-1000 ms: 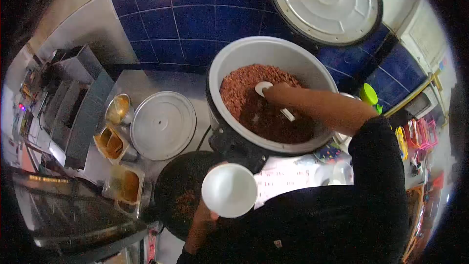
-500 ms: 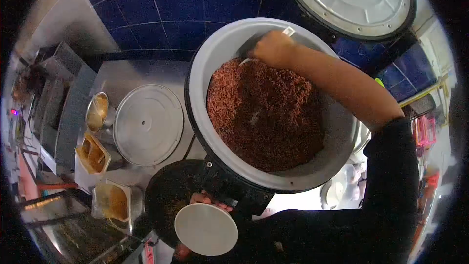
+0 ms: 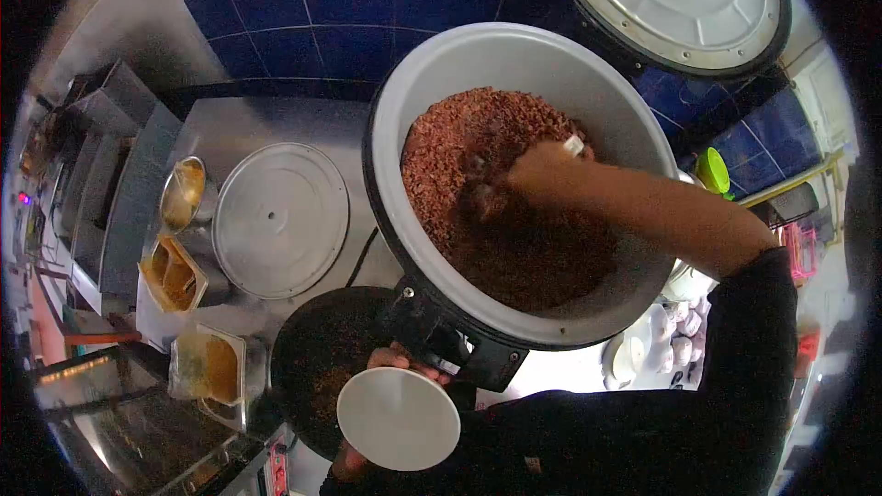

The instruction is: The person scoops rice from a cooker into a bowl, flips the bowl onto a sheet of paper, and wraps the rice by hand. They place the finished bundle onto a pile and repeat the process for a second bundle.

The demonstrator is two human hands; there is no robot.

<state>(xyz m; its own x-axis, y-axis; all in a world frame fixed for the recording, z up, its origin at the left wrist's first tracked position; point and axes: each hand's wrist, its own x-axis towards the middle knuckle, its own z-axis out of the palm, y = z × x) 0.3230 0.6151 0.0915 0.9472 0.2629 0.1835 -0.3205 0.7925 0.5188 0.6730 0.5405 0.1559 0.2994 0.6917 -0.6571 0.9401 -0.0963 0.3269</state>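
Observation:
My right hand (image 3: pixel 542 173) is closed around a rice paddle whose white handle end (image 3: pixel 573 145) pokes out above the fist. The paddle's blade is blurred at the surface of the reddish-brown cooked rice (image 3: pixel 441 161). This rice fills the lower part of a large rice cooker with a pale grey inner pot (image 3: pixel 524 50). In my left hand (image 3: pixel 393 357) is a white bowl (image 3: pixel 398 418), held in front of the cooker's near side. The fingers wrap its far rim, and the thumb is on the near side. No food shows inside the bowl.
The cooker's lid (image 3: pixel 675 0) stands raised behind. At left lie a round metal lid (image 3: pixel 280 220) and several metal containers with yellowish contents (image 3: pixel 184 193). A dark round pan (image 3: pixel 312 363) sits below them. A green cup (image 3: pixel 712 170) is at right.
My right hand has moved with the paddle from the pot's far wall down towards the middle of the rice. The bowl has shifted slightly right and up in view, as the view itself moved.

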